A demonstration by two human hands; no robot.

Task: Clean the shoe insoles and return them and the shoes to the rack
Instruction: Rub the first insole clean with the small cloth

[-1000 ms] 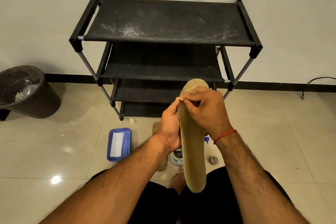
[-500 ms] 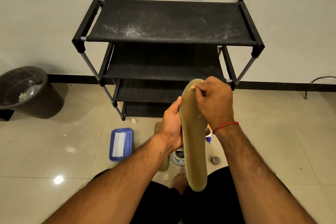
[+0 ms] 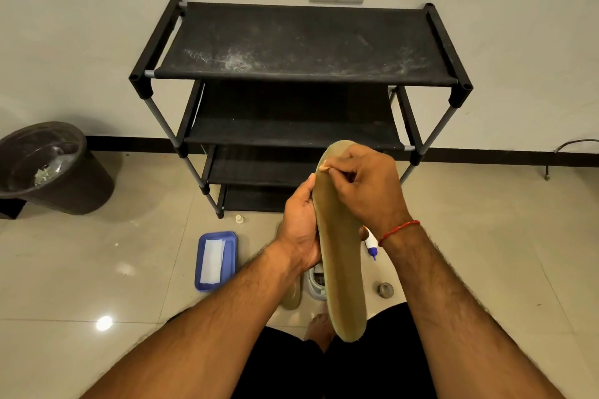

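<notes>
I hold a long olive-tan insole (image 3: pixel 340 269) upright in front of me. My left hand (image 3: pixel 299 227) grips its left edge about mid-length. My right hand (image 3: pixel 366 191) is curled over its upper part, fingertips pinching something small and pale at the insole's left edge near the top. A second insole (image 3: pixel 291 296) lies on the floor below my left wrist, next to a white shoe (image 3: pixel 315 282), both mostly hidden. The black shoe rack (image 3: pixel 301 42) stands against the wall behind, its dusty shelves bare.
A blue tray with a white cloth (image 3: pixel 215 261) lies on the floor to the left. A white bottle with a blue tip (image 3: pixel 371 241), a small round cap (image 3: pixel 384 290) and a small white cap (image 3: pixel 239 219) lie nearby. A dark bin (image 3: pixel 48 168) stands far left.
My right hand moved up the insole from its left edge to near the tip, then came slightly back down and left. The left hand kept its grip.
</notes>
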